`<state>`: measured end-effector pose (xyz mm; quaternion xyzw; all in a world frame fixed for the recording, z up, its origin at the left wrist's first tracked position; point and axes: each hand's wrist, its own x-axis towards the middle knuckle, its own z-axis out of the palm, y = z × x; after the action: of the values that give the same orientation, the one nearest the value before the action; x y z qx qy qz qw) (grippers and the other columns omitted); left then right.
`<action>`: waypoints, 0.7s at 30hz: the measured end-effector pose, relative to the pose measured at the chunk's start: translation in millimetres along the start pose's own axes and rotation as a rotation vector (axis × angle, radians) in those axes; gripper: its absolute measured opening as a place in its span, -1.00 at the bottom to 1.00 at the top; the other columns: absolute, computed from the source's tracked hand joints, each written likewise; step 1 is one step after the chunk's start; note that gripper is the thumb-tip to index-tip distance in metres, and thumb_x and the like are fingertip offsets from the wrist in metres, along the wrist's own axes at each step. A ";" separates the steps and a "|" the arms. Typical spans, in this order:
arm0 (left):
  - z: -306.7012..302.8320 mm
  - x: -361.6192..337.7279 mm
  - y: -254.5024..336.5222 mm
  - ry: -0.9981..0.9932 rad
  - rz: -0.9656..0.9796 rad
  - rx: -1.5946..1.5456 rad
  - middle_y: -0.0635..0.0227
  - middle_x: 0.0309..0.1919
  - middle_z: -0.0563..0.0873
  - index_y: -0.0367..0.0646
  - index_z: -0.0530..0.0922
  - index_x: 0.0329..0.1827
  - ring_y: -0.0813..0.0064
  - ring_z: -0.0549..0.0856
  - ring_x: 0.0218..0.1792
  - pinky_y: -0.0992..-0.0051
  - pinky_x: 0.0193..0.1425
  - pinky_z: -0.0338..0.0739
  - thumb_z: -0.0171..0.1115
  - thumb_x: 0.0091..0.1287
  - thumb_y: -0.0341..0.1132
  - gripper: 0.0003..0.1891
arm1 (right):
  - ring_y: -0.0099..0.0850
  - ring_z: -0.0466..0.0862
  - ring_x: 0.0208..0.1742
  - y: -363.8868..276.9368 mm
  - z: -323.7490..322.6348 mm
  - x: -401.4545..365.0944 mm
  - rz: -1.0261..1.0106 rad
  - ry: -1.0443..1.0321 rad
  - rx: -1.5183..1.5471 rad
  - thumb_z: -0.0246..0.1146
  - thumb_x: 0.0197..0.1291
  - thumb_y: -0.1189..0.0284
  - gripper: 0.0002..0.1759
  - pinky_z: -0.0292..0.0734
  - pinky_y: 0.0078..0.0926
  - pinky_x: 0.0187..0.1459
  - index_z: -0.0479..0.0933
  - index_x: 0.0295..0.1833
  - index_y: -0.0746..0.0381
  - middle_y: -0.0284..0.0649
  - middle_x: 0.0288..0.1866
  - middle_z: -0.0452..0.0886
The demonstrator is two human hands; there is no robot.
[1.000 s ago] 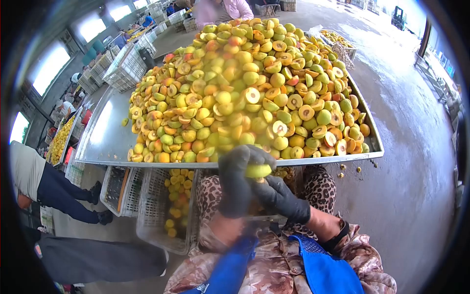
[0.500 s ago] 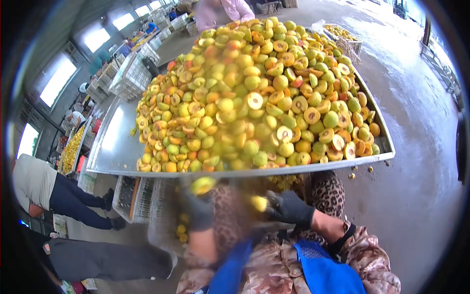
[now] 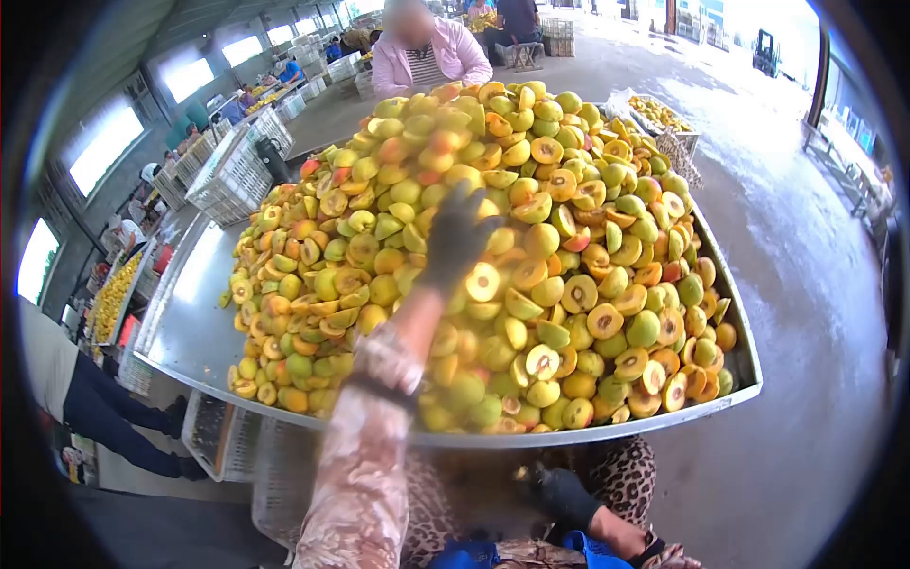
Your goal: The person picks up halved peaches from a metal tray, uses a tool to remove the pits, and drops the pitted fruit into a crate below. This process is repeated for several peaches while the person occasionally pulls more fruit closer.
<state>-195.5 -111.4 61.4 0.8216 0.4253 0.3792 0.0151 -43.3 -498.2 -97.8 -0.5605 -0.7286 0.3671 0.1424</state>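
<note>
A big heap of halved yellow peaches (image 3: 578,294), many showing a brown pit or its hollow, lies on a metal-rimmed table (image 3: 607,434). My left hand (image 3: 460,237), in a dark glove, reaches over the middle of the heap, fingers spread towards the fruit. No peach shows in its grasp. Low in front of the table's near edge, by my leopard-print trouser leg, is my gloved right hand (image 3: 561,495). Its fingers are curled, with a small pale-yellow bit at the fingertips that is too blurred to name.
Plastic crates (image 3: 223,436) stand below the table's near left edge, and a stack of white crates (image 3: 242,171) rises beyond its left side. Across the table sits a person in a pink jacket (image 3: 431,57). A crate of fruit (image 3: 661,116) is at the far right corner.
My left hand has gone from below the table edge up over the heap, and the peach piece it held is gone from it. My right hand stays low; its yellow piece no longer shows clearly.
</note>
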 end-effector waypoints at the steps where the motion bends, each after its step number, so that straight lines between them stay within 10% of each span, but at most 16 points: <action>1: 17.4 16.8 -4.7 -0.151 -0.072 0.082 -0.11 0.32 0.61 -0.23 0.65 0.25 -0.04 0.59 0.33 0.16 0.39 0.51 0.45 0.33 -0.20 -0.53 | 0.12 0.74 -0.30 2.4 -0.3 -0.5 0.001 0.033 0.002 0.29 0.38 0.10 -0.59 0.63 0.03 -0.25 0.59 0.06 0.23 0.10 -0.36 0.72; 4: 19.2 48.7 -10.1 -0.345 -0.074 0.184 0.06 0.15 0.75 -0.25 0.66 0.24 0.06 0.72 0.16 0.18 0.24 0.59 0.48 0.28 -0.16 -0.48 | 0.15 0.74 -0.26 -1.6 -9.9 -5.1 -0.002 0.158 0.085 0.29 0.41 0.06 -0.56 0.64 0.00 -0.23 0.57 0.06 0.24 0.14 -0.33 0.73; 10: -62.3 -33.5 -10.9 0.109 -0.481 -1.273 0.29 -0.13 0.82 -0.23 0.69 0.10 0.51 0.84 -0.22 0.53 -0.41 0.75 0.28 0.55 -0.12 -0.67 | -0.35 0.67 -0.25 -38.3 -61.8 9.1 -0.108 0.362 0.576 0.32 0.43 0.29 -0.68 0.61 -0.31 -0.19 0.56 0.09 0.30 -0.10 -0.33 0.67; 11: -70.2 -66.5 -13.1 0.130 -0.463 -1.196 0.29 -0.13 0.81 -0.25 0.67 0.12 0.49 0.84 -0.22 0.51 -0.39 0.76 0.27 0.56 -0.04 -0.60 | -0.58 0.54 -0.27 -64.9 -88.6 15.1 -0.056 0.304 0.613 0.29 0.45 0.34 -0.73 0.55 -0.45 -0.20 0.57 0.07 0.32 -0.29 -0.36 0.59; 17: -138.1 -208.2 100.0 0.203 -0.856 -1.497 0.18 0.04 0.75 -0.34 0.57 0.25 0.38 0.77 -0.02 0.36 0.10 0.73 0.02 0.63 0.20 -0.34 | -0.33 0.74 -0.30 -143.4 -89.1 54.4 -0.248 0.309 0.568 0.35 0.41 0.29 -0.65 0.58 -0.22 -0.27 0.55 0.05 0.37 0.01 -0.35 0.70; 18: -141.9 -221.3 114.7 0.243 -0.897 -1.626 0.17 0.05 0.74 -0.34 0.56 0.27 0.37 0.77 -0.02 0.36 0.09 0.73 0.01 0.63 0.19 -0.34 | -0.54 0.55 -0.22 -155.2 -83.2 54.1 -0.215 0.275 0.586 0.27 0.46 0.34 -0.76 0.53 -0.39 -0.18 0.54 -0.03 0.34 -0.25 -0.29 0.61; 21: -151.8 -251.3 131.4 0.270 -0.904 -1.823 0.14 0.10 0.70 -0.31 0.46 0.37 0.29 0.75 0.04 0.32 0.13 0.71 -0.02 0.64 0.18 -0.34 | -0.48 0.61 -0.19 -164.6 -57.5 56.9 -0.233 0.340 0.519 0.27 0.46 0.34 -0.74 0.56 -0.34 -0.14 0.56 0.01 0.35 -0.19 -0.27 0.66</action>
<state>-289.8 -418.9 61.7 0.2114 0.2434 0.6063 0.7270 -143.8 -441.1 44.6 -0.4716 -0.6358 0.4231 0.4410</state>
